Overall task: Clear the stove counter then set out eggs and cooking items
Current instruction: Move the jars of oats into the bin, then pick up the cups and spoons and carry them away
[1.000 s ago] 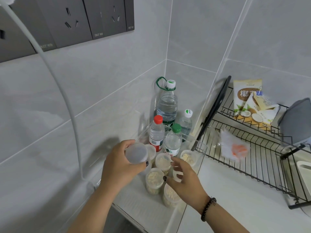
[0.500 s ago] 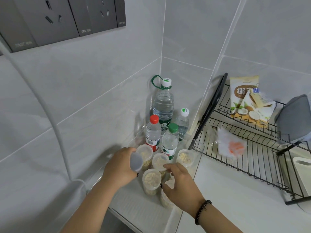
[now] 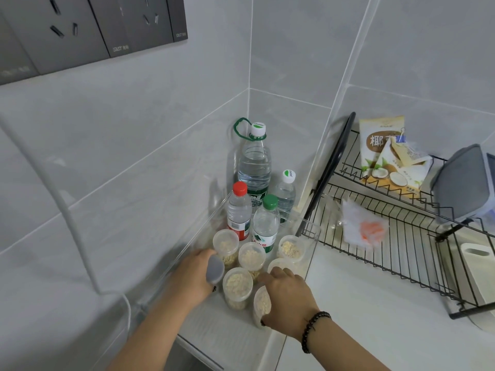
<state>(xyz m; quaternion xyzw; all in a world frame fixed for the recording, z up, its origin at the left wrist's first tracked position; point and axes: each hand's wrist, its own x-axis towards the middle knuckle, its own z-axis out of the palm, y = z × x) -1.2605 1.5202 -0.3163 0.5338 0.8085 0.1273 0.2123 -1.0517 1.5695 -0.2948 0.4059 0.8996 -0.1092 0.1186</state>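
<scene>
The left hand (image 3: 194,274) grips a grey lid (image 3: 215,269), tilted on edge, low beside the clear cups. The right hand (image 3: 286,295) curls round a cup (image 3: 262,303) of pale crumbs at the near edge of the cluster, its fingertips (image 3: 278,270) reaching over a second cup (image 3: 281,263) behind; a dark bead bracelet (image 3: 312,330) sits on that wrist.

Between the hands stands an open cup (image 3: 237,286) of the same crumbs. Behind it are three more: one (image 3: 226,246) next to the lid, one (image 3: 251,257) in the middle, one (image 3: 290,247) to the right. All stand in a clear bin (image 3: 203,231) pushed into the tiled corner.

Further back in the bin stand a red-capped bottle (image 3: 239,210) and a green-capped bottle (image 3: 266,220), touching or nearly so. Behind them are a tall bottle (image 3: 254,162) with a green loop and a small white-capped bottle (image 3: 286,191).

To the right, a black wire rack (image 3: 388,253) holds a coconut packet (image 3: 385,151), a plastic bag (image 3: 361,226) with something orange inside, and a grey board (image 3: 463,183). A white cord (image 3: 67,210) runs down the left wall below dark sockets (image 3: 88,30).
</scene>
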